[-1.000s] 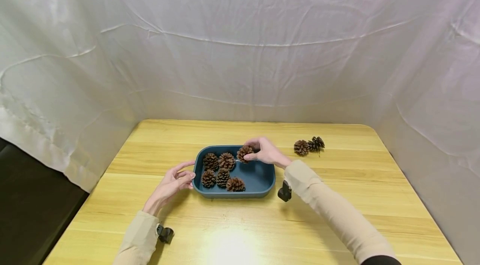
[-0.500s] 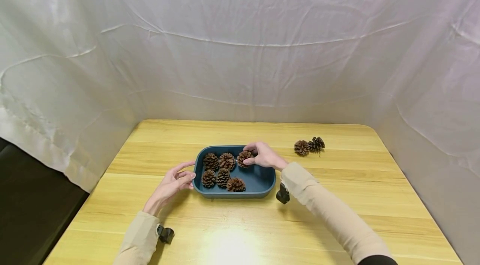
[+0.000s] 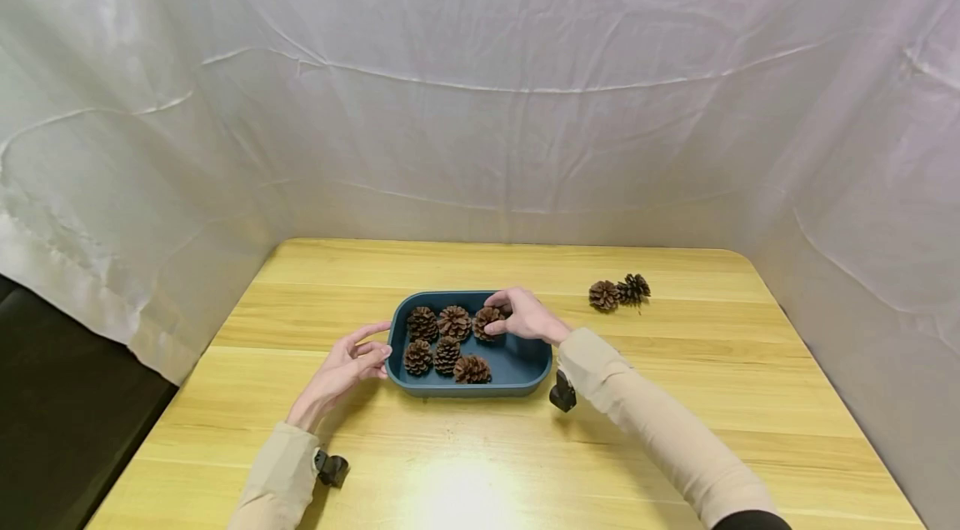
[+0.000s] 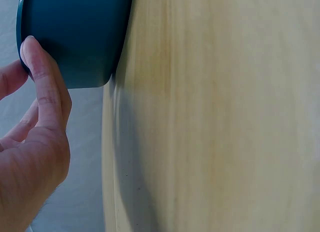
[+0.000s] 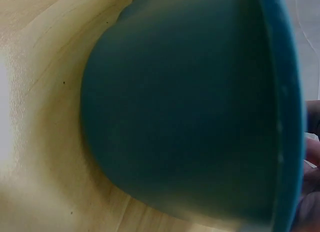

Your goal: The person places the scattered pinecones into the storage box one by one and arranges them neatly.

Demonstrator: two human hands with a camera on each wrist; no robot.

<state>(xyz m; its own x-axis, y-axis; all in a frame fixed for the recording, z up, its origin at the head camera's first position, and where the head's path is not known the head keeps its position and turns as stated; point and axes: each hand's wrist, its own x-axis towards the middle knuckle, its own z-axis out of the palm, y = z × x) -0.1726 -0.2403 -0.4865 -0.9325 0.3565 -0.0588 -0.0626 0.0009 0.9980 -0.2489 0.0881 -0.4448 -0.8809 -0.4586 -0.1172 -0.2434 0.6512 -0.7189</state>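
Note:
A dark blue tray (image 3: 517,359) with rounded corners stands on the wooden table, several brown pine cones in its left and middle part. My left hand (image 3: 339,370) holds the tray's left end, thumb and fingers at the rim; in the left wrist view this hand (image 4: 42,127) has its thumb against the outer wall. My right hand (image 3: 528,317) reaches over the back right rim. Between its thumb and fingers it holds a pine cone (image 3: 487,322), low inside the tray beside the back-row cone (image 3: 453,323). In the right wrist view the tray wall (image 5: 185,107) hides most of that hand.
Two more pine cones, a brown one (image 3: 603,296) and a darker one (image 3: 633,288), lie together on the table (image 3: 712,363) to the right behind the tray. A pale curtain (image 3: 480,138) hangs round the table's back and sides.
My right hand has lowered slightly with its pine cone, further into the tray. My left hand, the tray and the other cones have stayed in place.

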